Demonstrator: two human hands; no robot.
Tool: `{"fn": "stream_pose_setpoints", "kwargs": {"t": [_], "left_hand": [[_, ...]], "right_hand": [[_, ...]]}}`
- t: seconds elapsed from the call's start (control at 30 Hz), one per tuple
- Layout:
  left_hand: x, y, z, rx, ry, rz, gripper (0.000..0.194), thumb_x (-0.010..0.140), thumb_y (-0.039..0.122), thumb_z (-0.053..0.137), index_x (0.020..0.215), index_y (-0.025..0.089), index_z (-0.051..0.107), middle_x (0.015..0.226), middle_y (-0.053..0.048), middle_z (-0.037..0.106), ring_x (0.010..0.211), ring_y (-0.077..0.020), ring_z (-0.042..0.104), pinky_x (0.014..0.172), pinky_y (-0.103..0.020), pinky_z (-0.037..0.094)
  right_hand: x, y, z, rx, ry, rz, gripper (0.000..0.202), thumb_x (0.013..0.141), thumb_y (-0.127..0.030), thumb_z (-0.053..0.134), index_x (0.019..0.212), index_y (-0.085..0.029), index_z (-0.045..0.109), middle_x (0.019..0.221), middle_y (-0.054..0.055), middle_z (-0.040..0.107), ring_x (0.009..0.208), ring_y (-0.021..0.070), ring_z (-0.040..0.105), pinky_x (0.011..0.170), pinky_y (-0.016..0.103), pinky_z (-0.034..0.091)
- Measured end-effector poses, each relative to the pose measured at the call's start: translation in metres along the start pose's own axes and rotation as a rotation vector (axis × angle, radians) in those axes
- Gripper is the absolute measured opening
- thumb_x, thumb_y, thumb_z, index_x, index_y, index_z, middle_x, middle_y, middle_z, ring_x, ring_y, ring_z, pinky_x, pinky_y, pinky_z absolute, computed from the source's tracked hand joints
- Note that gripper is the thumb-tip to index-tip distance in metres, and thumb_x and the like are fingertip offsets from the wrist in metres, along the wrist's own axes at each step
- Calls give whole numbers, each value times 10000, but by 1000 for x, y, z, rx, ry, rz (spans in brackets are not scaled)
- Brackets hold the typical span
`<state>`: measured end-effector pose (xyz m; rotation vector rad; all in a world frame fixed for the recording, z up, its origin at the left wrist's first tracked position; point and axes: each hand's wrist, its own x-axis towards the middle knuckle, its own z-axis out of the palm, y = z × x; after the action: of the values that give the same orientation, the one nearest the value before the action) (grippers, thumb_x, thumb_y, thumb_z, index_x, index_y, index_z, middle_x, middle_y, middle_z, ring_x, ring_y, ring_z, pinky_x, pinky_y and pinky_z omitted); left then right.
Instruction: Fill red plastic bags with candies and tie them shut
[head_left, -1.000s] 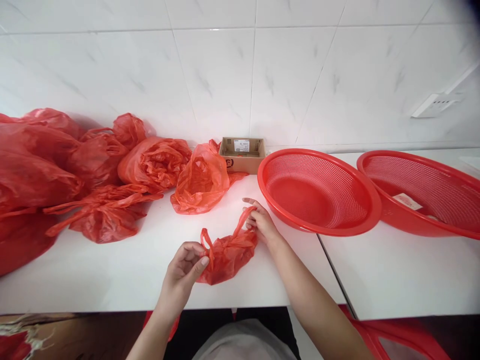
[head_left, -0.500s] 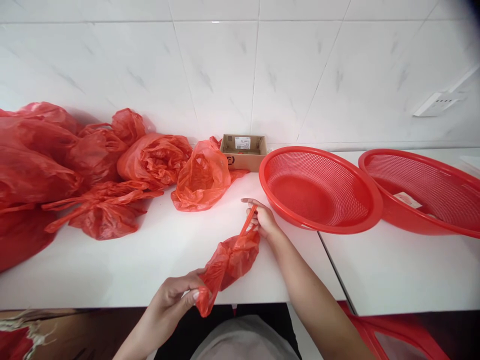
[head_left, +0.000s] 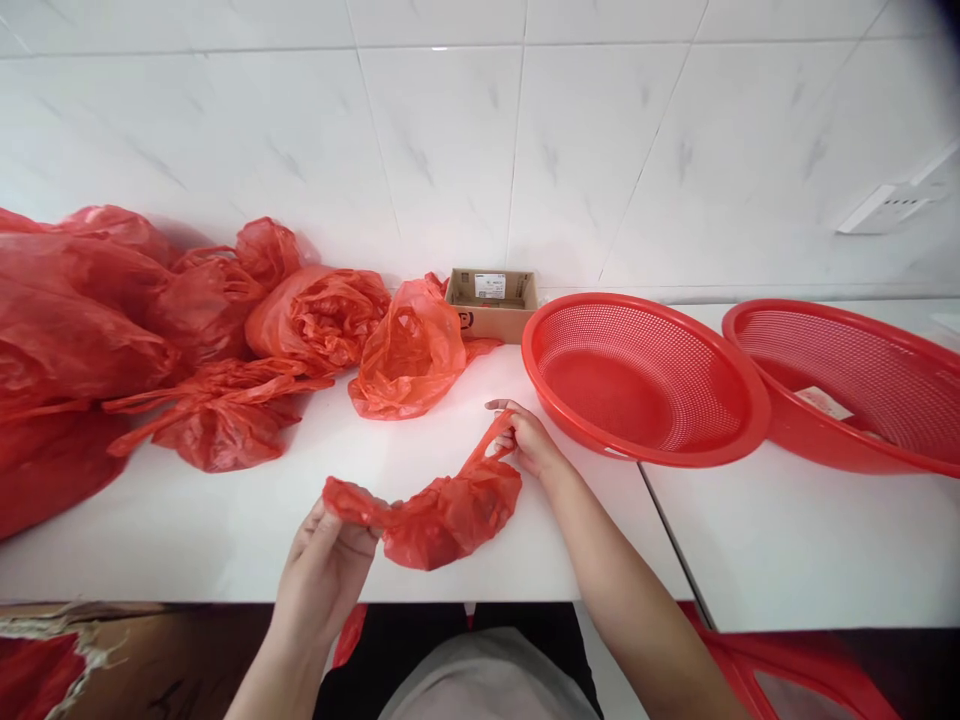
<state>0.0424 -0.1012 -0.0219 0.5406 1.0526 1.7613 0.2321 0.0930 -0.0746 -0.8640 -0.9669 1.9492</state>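
A small red plastic bag (head_left: pixel 450 515) is stretched between my two hands above the white table's front part. My left hand (head_left: pixel 330 545) pinches one end of it, thumb on top, at the left. My right hand (head_left: pixel 521 440) holds the bag's handle loop at the other end, its index finger extended. The bag's body looks bunched and sags in the middle; what it contains, if anything, cannot be made out. Behind it stands an open, crumpled red bag (head_left: pixel 411 350), close to a small cardboard box (head_left: pixel 495 322).
Several filled red bags (head_left: pixel 82 320) are heaped at the left. Two red perforated baskets (head_left: pixel 645 380) stand at the right; the farther one (head_left: pixel 862 400) holds a pale label. A tiled wall (head_left: pixel 450 150) rises behind. Below the table's left edge is a cardboard carton (head_left: pixel 172 660).
My left hand has moved up and left with its end of the bag, which now hangs more level. My right hand has stayed nearly in place. The view has shifted slightly.
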Motion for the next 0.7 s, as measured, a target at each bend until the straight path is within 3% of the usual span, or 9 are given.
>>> {"fn": "stream_pose_setpoints", "kwargs": {"t": [0.17, 0.37, 0.43, 0.53, 0.7], "left_hand": [[14, 2, -5, -40, 117, 9, 270, 646, 355, 834, 809, 189, 698, 772, 10, 714, 784, -162, 684, 807, -296, 591], [12, 5, -9, -22, 154, 28, 264, 640, 311, 831, 823, 185, 689, 816, 24, 721, 799, -167, 693, 814, -289, 592], [12, 7, -11, -33, 165, 37, 246, 645, 300, 825, 809, 184, 683, 805, 30, 721, 781, -150, 687, 816, -283, 592], [14, 11, -16, -65, 204, 57, 194, 674, 273, 795, 794, 182, 671, 785, 42, 717, 749, -127, 673, 798, -280, 598], [18, 18, -24, -84, 266, 89, 95, 751, 233, 700, 834, 194, 677, 781, 41, 731, 752, -135, 676, 786, -298, 602]], "right_hand": [[-3, -3, -5, 13, -70, 5, 365, 637, -163, 511, 999, -189, 553, 523, -89, 479, 433, 84, 441, 480, 223, 427], [-12, -16, -6, 81, -245, -27, 411, 692, -197, 605, 1101, -203, 568, 840, 12, 662, 717, 144, 632, 642, 263, 508], [-15, -19, -5, 101, -286, -49, 377, 732, -262, 616, 1101, -200, 575, 855, 21, 664, 727, 147, 635, 657, 269, 509], [-19, -21, -2, 108, -341, -67, 320, 769, -310, 612, 1063, -183, 596, 766, 1, 631, 564, 109, 569, 582, 254, 475], [-24, -23, -1, 110, -384, -87, 220, 778, -211, 603, 996, -181, 616, 640, -33, 560, 524, 92, 525, 535, 216, 395]]}}
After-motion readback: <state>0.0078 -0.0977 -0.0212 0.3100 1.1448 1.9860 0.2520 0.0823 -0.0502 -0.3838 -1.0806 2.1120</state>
